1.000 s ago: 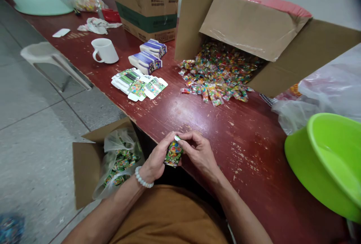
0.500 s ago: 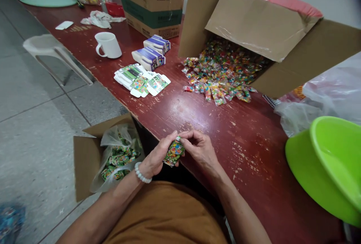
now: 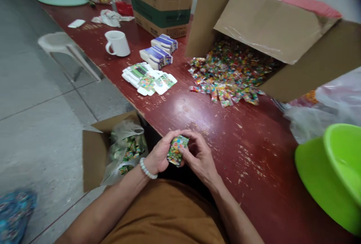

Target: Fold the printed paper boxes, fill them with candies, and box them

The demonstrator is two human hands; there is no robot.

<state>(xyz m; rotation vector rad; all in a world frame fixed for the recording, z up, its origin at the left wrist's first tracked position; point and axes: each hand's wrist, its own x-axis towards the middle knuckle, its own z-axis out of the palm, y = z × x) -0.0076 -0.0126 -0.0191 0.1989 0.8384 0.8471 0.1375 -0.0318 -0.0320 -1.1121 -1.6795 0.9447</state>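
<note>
A small green printed candy box (image 3: 175, 150) is held between both hands just off the table's front edge. My left hand (image 3: 161, 154), with a pale bead bracelet at the wrist, wraps its left side; the fingers beneath are hidden. My right hand (image 3: 199, 153) grips the opposite side, thumb on the printed face and fingers behind. Flat green-and-white cartons (image 3: 149, 78) lie on the red table (image 3: 225, 153). Small clear packets of colourful candy (image 3: 225, 82) spill from a tipped cardboard box (image 3: 256, 26) beyond my hands.
An open carton (image 3: 96, 161) with a plastic bag of green boxes stands on the floor at left. Bundles of purple-white cartons (image 3: 156, 56), a white mug (image 3: 117, 43) and a large brown box (image 3: 160, 7) stand farther back. A lime-green basin (image 3: 316, 168) is at right.
The box's top flap, pinched by my right fingers before, now looks closed. My right thumb has moved down onto its face. The whole view has shifted slightly.
</note>
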